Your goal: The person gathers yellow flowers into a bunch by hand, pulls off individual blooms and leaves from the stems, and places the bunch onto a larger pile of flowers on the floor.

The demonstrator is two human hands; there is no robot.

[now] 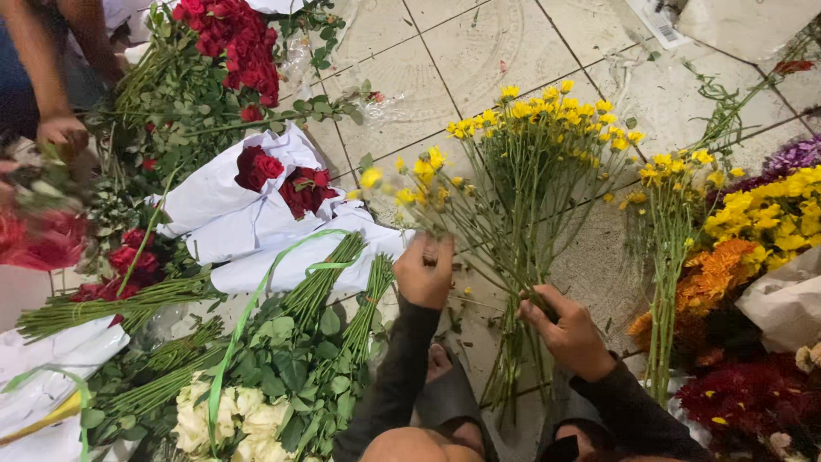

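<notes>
Fingers (547, 310) of both hands clench yellow flower stems (513, 257) (lower ends hidden by knees).

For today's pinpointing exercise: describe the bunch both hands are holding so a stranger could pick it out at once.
On the tiled floor, look centre, just above the left hand and right hand. They grip the yellow bunch: tall, thin green stems fanning into small yellow blooms, unwrapped, unlike the paper-wrapped roses beside it.

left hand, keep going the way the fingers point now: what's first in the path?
The left hand points up the frame, gripping yellow flower stems. Going straight on, it would likely first meet the yellow blooms of the stems it holds, just above it. The white paper wrap lies to its left, probably off that line; depth is unclear.
</notes>
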